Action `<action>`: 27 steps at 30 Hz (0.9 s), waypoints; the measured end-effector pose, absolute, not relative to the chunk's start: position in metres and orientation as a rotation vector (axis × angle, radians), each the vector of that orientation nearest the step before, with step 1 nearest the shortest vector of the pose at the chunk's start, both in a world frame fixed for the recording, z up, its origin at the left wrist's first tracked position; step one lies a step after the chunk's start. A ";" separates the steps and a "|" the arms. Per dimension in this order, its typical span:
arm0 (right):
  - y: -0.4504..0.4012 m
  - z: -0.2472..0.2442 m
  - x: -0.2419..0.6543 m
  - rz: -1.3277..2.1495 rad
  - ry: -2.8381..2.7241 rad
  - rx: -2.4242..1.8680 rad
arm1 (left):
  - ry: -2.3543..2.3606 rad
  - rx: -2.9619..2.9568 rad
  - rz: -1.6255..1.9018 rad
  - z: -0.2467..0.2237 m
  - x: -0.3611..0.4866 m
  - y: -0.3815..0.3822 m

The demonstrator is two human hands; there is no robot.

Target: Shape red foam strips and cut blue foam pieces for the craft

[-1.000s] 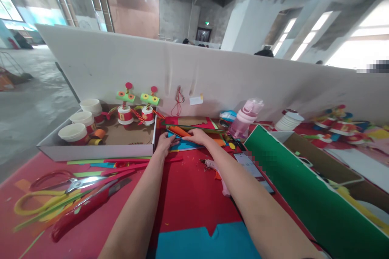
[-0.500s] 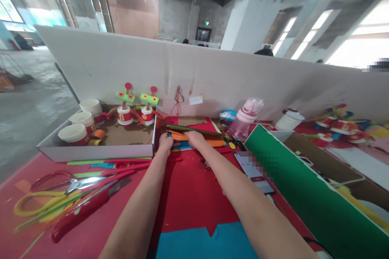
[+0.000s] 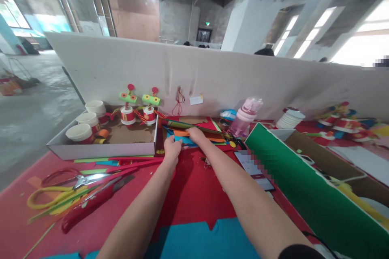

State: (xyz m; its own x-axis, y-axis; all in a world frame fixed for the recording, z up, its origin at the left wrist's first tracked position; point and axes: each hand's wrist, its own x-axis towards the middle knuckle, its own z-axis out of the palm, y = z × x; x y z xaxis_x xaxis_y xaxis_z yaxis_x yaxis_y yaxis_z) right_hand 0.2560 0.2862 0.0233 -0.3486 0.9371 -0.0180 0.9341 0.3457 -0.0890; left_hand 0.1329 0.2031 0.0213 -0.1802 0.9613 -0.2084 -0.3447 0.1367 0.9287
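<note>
At the back of the red table, my left hand is closed on the edge of a piece of blue paper. Just to its right, my right hand grips the raised front edge of a stack of coloured paper. Orange paper shows between the two hands, under the stack. My right fingertips are partly hidden by the paper and the hand itself. A large blue sheet lies close to me, below my forearms.
On the left, a shallow box holds white cups and two cup figures. Scissors and a red-handled cutter lie before it. Rightward are a pink bottle, a phone and a green-sided box.
My left hand has shifted a little right and towards me, and more of the blue paper shows at its fingers. The right hand stays at the stack. The view has shifted slightly.
</note>
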 end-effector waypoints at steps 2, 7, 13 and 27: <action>0.289 0.027 0.257 0.155 -2.561 -1.757 | 1.192 0.798 1.396 0.031 0.133 0.189; 0.293 0.031 0.259 0.208 -2.557 -1.777 | 1.173 1.011 1.455 0.063 0.112 0.127; 0.274 0.035 0.251 0.225 -2.562 -1.815 | 1.270 1.048 1.419 0.087 0.051 0.023; 0.032 0.059 0.246 0.588 -2.277 -1.324 | 1.395 0.527 1.212 0.036 -0.031 -0.073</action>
